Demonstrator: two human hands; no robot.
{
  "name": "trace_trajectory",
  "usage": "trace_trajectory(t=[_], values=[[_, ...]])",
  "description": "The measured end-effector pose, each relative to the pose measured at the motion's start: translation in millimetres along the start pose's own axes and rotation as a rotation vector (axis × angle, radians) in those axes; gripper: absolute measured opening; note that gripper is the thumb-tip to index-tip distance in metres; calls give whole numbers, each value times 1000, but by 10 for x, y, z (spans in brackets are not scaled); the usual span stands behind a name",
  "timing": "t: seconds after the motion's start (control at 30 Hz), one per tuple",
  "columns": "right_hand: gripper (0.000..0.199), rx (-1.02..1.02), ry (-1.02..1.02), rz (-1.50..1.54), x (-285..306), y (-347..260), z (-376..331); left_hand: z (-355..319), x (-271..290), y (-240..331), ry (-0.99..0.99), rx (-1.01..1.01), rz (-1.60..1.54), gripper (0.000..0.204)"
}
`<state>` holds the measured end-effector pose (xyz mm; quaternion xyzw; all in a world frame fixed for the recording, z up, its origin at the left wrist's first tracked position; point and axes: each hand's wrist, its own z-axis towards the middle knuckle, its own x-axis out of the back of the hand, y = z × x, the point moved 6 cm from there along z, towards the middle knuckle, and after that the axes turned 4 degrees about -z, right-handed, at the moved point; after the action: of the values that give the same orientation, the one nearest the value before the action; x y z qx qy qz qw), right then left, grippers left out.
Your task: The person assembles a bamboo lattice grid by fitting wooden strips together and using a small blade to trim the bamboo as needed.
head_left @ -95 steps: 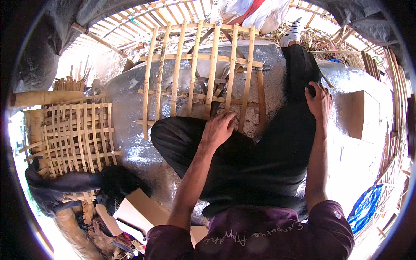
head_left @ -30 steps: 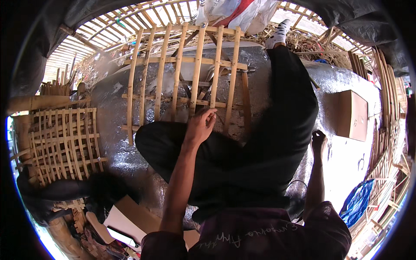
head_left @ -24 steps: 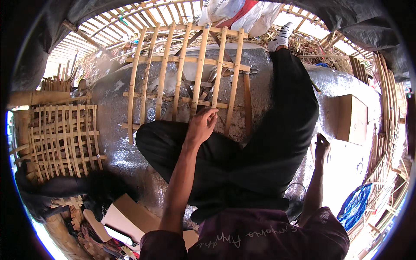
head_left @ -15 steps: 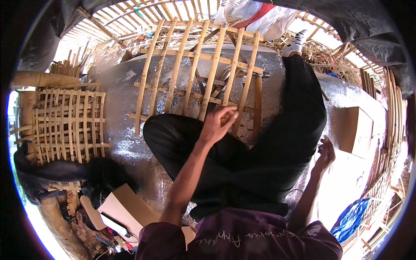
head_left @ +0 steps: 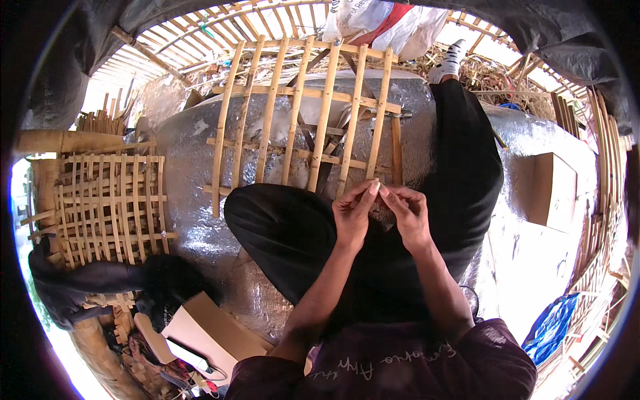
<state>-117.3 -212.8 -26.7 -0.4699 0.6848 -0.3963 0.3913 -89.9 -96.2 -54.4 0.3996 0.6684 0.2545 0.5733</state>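
Note:
My left hand (head_left: 353, 212) and my right hand (head_left: 409, 213) meet over my lap, thumbs and forefingers pinched together at the tips. Whatever lies between those fingertips is too small to make out. Just beyond them, a bamboo lattice frame (head_left: 323, 113) of several long slats crossed by thinner strips leans across the floor in front of my folded leg. Its near end comes close to my left fingers. A brown wooden strip (head_left: 397, 150) stands beside the frame's right edge.
Silver foil sheeting (head_left: 190, 163) covers the floor. Left are another bamboo lattice (head_left: 119, 200), black cloth (head_left: 100, 277) and an open cardboard box (head_left: 213, 327). A second box (head_left: 553, 190) and blue plastic sheet (head_left: 552, 327) lie right. A white sack (head_left: 373, 23) stands at the back.
My right hand has come in from the far right to meet my left. My left hand has shifted slightly right and down from the frame's near end. The view has tilted a little.

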Motion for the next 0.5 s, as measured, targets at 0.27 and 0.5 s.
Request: trace_trajectory(t=[0.27, 0.5], values=[[37, 211, 14, -278, 252, 50, 426, 612, 296, 373, 69, -143, 474, 16], [35, -9, 298, -726, 898, 623, 1058, 1405, 600, 351, 57, -387, 852, 23]])
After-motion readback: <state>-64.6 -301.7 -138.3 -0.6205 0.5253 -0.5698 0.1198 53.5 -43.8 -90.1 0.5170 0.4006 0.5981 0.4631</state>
